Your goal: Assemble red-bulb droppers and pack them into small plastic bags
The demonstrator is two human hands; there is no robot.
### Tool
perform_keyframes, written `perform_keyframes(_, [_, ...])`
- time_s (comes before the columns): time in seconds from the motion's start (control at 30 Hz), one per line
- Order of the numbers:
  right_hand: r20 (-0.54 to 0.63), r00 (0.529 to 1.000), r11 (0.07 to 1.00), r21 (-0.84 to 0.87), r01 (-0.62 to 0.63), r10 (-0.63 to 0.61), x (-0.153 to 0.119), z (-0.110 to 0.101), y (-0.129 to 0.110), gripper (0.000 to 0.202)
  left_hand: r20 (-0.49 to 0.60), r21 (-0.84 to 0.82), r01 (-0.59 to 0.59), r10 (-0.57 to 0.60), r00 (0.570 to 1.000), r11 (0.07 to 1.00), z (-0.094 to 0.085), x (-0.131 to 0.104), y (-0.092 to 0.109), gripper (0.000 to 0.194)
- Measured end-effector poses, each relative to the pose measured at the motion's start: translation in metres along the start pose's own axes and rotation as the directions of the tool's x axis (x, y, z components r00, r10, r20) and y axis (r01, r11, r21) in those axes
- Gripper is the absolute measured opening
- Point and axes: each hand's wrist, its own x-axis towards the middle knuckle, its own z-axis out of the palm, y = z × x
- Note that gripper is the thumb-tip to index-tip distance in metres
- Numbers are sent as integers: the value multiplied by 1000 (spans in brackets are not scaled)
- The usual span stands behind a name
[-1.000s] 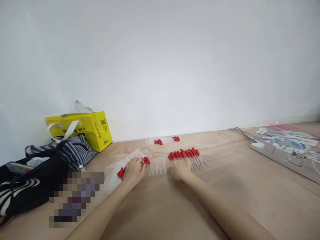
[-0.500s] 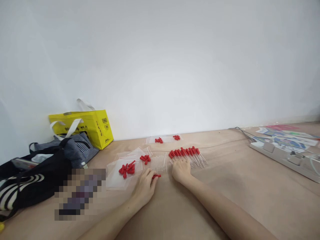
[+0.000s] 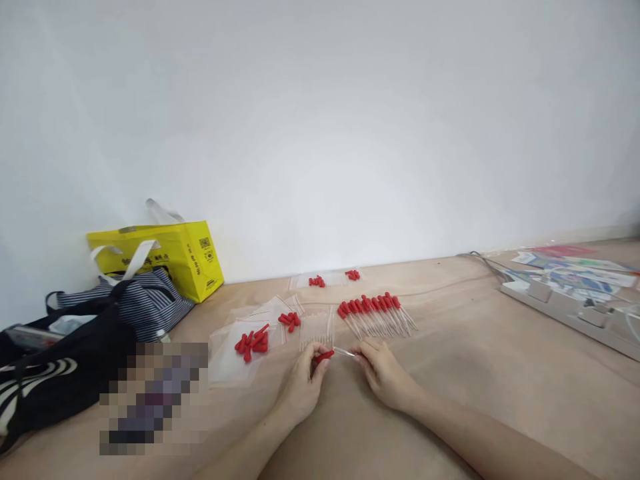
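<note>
Hands meet near centre of the table [image 3: 480, 360]: left hand [image 3: 304, 380] pinches a red cap [image 3: 324, 356], right hand [image 3: 385, 372] pinches the clear tube [image 3: 344, 351], the two lined up end to end. Finished droppers [image 3: 376, 313] lie just beyond; loose caps [image 3: 253, 340] on a bag to the left.

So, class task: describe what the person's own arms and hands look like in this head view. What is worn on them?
Both forearms come in from the bottom edge and are bare, with no sleeves in view. The left hand and right hand wear no gloves. No watch, bracelet or ring can be seen, and no markings. The fingernails are too small to judge.
</note>
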Motion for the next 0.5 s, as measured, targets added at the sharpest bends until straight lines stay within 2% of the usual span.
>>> perform_keyframes(0.33, [37,999,999,42,-35,33,-2,0,-9,18,-40,-24,6,-7,999,1000,1,1,-1,7])
perform_keyframes(0.5, [50,998,998,53,-27,25,-2,0,-10,17,-30,27,4,-4,1000,1000,-1,1,4,14])
